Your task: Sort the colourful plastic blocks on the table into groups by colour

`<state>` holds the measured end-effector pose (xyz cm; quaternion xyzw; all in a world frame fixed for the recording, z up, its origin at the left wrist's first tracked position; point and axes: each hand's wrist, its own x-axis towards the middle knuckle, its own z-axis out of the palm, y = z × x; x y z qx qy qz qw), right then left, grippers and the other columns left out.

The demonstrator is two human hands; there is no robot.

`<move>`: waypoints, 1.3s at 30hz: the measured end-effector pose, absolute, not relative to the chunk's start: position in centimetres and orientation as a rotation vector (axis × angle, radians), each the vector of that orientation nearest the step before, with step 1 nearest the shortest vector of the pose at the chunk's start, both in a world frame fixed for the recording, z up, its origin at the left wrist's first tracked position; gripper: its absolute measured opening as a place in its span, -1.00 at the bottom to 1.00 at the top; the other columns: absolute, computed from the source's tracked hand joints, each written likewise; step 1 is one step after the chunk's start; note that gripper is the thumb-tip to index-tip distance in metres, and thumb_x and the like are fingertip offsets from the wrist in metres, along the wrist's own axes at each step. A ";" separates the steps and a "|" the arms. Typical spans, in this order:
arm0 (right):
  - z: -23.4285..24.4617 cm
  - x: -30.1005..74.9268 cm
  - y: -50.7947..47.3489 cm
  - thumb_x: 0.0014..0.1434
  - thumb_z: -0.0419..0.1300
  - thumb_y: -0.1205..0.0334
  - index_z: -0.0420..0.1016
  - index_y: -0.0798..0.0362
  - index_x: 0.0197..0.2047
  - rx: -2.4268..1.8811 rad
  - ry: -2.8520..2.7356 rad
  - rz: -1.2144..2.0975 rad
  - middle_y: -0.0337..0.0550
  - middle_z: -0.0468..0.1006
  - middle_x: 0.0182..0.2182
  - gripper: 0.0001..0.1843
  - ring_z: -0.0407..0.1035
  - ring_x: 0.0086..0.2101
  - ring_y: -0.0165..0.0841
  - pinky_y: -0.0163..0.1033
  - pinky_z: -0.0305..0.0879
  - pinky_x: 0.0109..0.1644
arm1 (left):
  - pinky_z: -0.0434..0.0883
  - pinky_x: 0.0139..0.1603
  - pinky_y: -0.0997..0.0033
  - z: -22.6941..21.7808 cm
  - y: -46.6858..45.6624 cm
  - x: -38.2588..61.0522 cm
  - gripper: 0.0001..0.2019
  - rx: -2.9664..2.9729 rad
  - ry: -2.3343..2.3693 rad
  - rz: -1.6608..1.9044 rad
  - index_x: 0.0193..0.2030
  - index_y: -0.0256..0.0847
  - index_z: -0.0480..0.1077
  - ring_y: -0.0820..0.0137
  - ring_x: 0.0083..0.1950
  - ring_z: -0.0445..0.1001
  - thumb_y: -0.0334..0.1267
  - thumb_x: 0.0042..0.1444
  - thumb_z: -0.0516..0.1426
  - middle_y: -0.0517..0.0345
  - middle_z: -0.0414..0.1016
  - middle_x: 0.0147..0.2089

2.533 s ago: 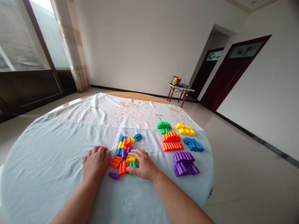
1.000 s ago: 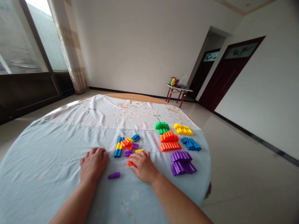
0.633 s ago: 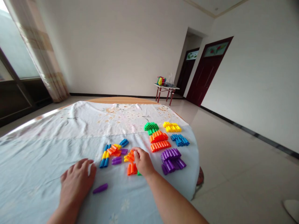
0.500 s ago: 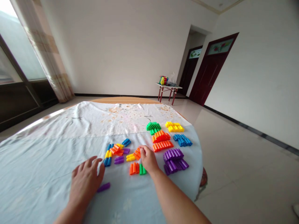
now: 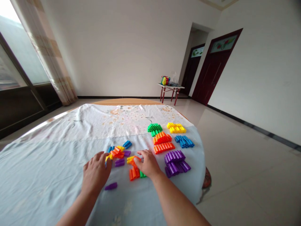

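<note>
Small tapered plastic tubes in several colours lie in front of me on the cloth. My left hand (image 5: pixel 97 169), fingers spread, is over the left side of the loose group and partly hides its blue and yellow tubes (image 5: pixel 108 157). Orange tubes (image 5: pixel 117 152) lie just beyond its fingertips, near purple tubes (image 5: pixel 119 162). My right hand (image 5: pixel 149 164) has thumb and fingers around orange tubes (image 5: pixel 135 161), beside yellow tubes (image 5: pixel 130 159). Below it lie more orange tubes (image 5: pixel 134 173) and green tubes (image 5: pixel 142 174), partly covered by the hand. A single purple tube (image 5: pixel 111 186) lies nearer me.
On the right stand sorted stacks: green (image 5: pixel 154 127), orange (image 5: pixel 164 147), yellow (image 5: pixel 176 128), blue (image 5: pixel 185 141) and purple (image 5: pixel 176 161). The tablecloth (image 5: pixel 47 169) is wrinkled. Farther off, a small table (image 5: pixel 171 87) carries bags near dark red doors.
My left hand has moved right and forward, over the blue and yellow tubes. My right hand has shifted slightly toward me, and the orange tubes at its fingers moved nearer the lower orange ones.
</note>
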<state>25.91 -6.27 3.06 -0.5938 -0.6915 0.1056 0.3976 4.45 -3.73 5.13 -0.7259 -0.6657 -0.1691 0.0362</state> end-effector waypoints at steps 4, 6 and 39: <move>3.1 25.9 -6.5 -0.04 0.28 0.16 0.47 0.11 -0.05 -1.456 -1.868 0.328 -0.06 0.55 -0.19 -0.55 0.38 -0.14 -0.26 -0.22 0.28 0.02 | 0.25 0.06 0.07 5.2 -3.2 2.9 -0.49 -2.203 -2.245 -0.525 0.03 -0.15 0.31 0.13 0.12 0.30 -0.03 0.19 -0.30 -0.03 0.27 0.17; 3.1 25.9 -6.4 -0.05 0.28 0.19 0.47 0.08 -0.05 -1.465 -1.876 0.328 -0.09 0.54 -0.20 -0.55 0.38 -0.14 -0.27 -0.24 0.28 0.00 | 0.26 0.05 0.04 4.8 -3.0 2.2 -0.46 -2.208 -2.308 -0.507 0.02 -0.17 0.31 0.09 0.12 0.29 0.00 0.19 -0.33 -0.07 0.26 0.17; 4.5 28.8 -5.9 0.00 0.17 0.48 0.54 0.02 -0.24 -1.755 -1.967 0.232 -0.12 0.57 -0.24 -0.73 0.39 -0.13 -0.27 -0.24 0.24 0.01 | 0.26 0.03 -0.12 4.3 -3.1 1.7 -0.45 -2.198 -2.367 -0.637 -0.11 -0.21 0.40 -0.02 0.11 0.27 -0.01 0.18 -0.31 -0.18 0.32 0.10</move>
